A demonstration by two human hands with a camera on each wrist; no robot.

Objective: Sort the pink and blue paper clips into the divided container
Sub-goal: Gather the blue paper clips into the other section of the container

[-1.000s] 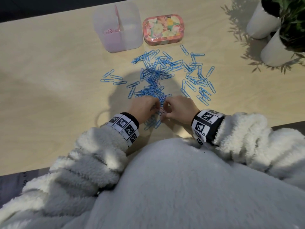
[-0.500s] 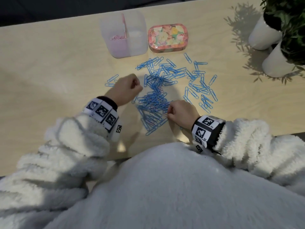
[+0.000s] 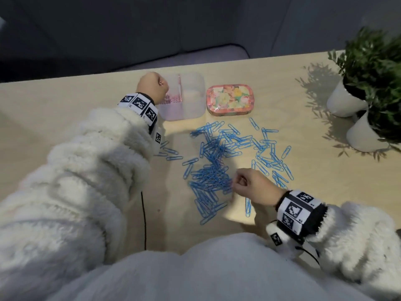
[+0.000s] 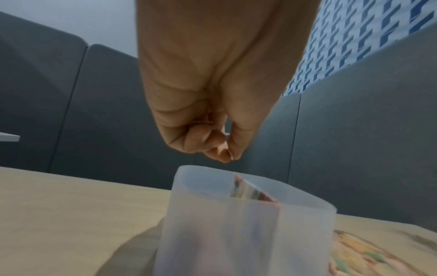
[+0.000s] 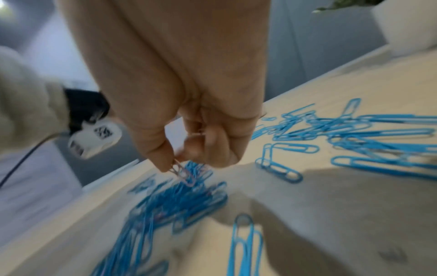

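The left hand (image 3: 153,86), pinching something pink, hung above the translucent divided plastic container's (image 3: 193,109) rim at the bench's (image 3: 65,118) far edge, while only the right-wrist view showed the right hand (image 5: 189,104) pinching a pink wire paper clip (image 5: 183,172) over the blue paper clips (image 3: 213,168).

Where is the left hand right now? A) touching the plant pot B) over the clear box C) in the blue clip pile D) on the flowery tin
B: the left hand hangs over the clear box, fingers pinched just above its rim.
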